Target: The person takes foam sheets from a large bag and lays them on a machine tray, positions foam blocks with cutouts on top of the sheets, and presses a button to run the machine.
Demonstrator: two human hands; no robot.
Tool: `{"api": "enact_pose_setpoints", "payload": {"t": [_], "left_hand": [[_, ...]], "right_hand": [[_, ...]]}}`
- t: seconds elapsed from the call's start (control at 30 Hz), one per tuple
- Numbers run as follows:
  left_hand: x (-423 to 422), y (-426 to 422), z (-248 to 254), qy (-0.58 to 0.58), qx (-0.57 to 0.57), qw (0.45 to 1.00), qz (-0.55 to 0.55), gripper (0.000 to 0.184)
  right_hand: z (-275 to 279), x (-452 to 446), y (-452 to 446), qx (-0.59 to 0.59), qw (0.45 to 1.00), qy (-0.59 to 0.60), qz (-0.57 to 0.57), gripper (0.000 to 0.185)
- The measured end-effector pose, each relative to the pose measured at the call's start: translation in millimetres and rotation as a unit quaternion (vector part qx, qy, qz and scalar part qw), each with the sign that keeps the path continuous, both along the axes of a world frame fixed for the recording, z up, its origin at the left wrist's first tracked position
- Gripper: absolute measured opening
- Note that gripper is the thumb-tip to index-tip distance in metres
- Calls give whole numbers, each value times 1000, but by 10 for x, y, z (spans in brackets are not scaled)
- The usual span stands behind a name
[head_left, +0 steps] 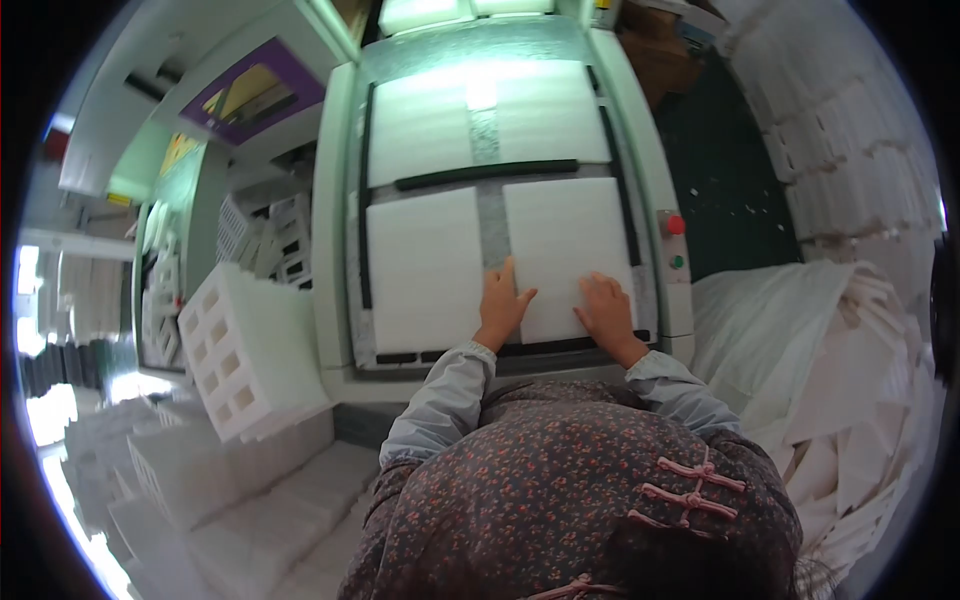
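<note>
Two white foam sheets lie side by side in the near half of a machine bed, the left sheet and the right sheet. My left hand is at the gap between them, touching the right sheet's left edge, fingers apart. On the lower right part of the right sheet rests my right hand, its fingers spread. Neither hand grips anything. Beyond a black bar lie a far left sheet and a far right sheet.
A red button and a green button sit on the machine's right rail. White foam blocks with square holes are stacked at the left. Thin white sheets pile up at the right, beside a dark green floor.
</note>
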State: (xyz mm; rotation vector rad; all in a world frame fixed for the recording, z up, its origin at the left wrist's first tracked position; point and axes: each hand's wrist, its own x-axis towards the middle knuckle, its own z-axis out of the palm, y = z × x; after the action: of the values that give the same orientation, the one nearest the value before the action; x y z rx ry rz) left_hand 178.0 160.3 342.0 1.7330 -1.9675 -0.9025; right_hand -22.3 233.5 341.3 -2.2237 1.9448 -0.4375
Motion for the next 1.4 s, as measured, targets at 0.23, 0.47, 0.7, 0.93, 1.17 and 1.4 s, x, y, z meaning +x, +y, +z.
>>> {"api": "enact_pose_setpoints", "payload": {"t": [0.23,0.47,0.7,0.93,1.17,1.4], "left_hand": [[1185,127,1295,98,-145,963,206,48],[3107,771,1790,-232,-288,823,431,38],[3460,1028,1513,-361,-238,807,402,44],[2521,385,1885,-304,-427,800,290,47],[1011,-416,1461,-129,-451,880,77,52],[1257,-1426,1161,69,-383,921,10,54]], "right_hand": [[123,-71,-27,24,999,-8,46,51],[237,32,-305,72,995,-34,58,39],[748,698,-432,21,974,-173,146,34],[1364,1511,-755,223,847,-461,142,42],[1432,1874,-1379,273,634,-716,99,59],[1048,1208,-2267,208,711,-671,-41,69]]}}
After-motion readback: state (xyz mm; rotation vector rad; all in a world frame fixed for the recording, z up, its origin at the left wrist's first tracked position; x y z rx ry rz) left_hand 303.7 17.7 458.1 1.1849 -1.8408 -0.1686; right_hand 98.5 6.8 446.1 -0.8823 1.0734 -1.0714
